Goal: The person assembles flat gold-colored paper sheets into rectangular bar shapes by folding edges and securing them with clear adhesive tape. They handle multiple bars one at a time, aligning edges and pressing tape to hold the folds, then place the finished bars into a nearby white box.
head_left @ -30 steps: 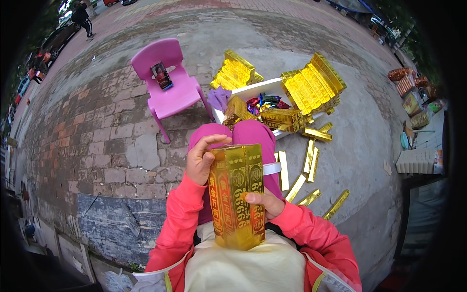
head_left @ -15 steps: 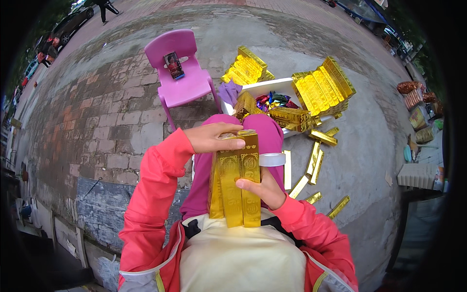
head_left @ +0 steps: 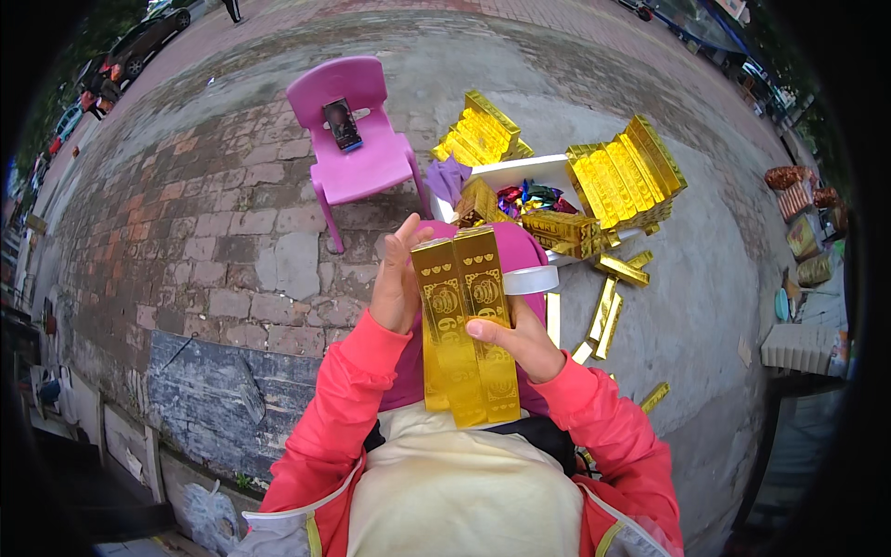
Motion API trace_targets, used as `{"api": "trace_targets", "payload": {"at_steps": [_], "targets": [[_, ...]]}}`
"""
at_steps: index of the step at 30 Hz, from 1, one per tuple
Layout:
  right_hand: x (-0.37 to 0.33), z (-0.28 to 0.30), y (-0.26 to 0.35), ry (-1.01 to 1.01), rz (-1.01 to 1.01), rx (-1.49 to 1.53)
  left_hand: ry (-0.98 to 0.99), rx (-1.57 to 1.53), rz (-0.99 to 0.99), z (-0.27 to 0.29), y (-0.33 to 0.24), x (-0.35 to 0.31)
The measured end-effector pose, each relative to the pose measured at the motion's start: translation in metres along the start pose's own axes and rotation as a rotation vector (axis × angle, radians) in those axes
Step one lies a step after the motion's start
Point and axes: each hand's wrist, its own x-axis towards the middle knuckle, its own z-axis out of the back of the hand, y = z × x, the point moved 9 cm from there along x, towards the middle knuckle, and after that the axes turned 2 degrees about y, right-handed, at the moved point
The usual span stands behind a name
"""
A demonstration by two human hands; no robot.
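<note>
Two long gold foil-paper boxes [head_left: 469,343] stand side by side over my lap, embossed with patterns. Round their right side my right hand [head_left: 529,342] is closed, the thumb lying across the front. A white roll of tape [head_left: 531,280] sits just above that hand, seemingly held behind the boxes by fingers I cannot see. My left hand [head_left: 396,283] is raised at the boxes' upper left edge, fingers stretched upward and apart; whether it touches them I cannot tell.
Ahead stands a pink plastic chair [head_left: 362,172] with a phone [head_left: 342,125] leaning on it. A white box [head_left: 529,170] holds coloured foil pieces [head_left: 536,197], beside purple paper [head_left: 447,178] and stacked gold bars [head_left: 626,172]. Loose gold bars [head_left: 605,320] lie on the right.
My left hand has come off the top of the gold boxes and moved to their left side, its fingers straightening. The boxes have turned so their fronts show more fully.
</note>
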Motion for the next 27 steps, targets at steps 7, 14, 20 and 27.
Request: {"api": "trace_targets", "payload": {"at_steps": [7,14,20,27], "targets": [[-0.01,-0.007,-0.026,-0.028,-0.038,0.137,-0.004,0.037,0.283,0.01,0.065,-0.057],[-0.013,-0.007,-0.018,0.051,-0.001,0.042,0.076,-0.006,0.144,-0.007,0.053,-0.049],[-0.024,-0.008,-0.023,0.099,0.004,-0.066,0.23,0.284,0.109,-0.01,0.061,-0.061],[-0.031,-0.008,-0.028,0.078,0.025,-0.02,0.213,0.043,0.152,0.001,0.053,-0.059]]}}
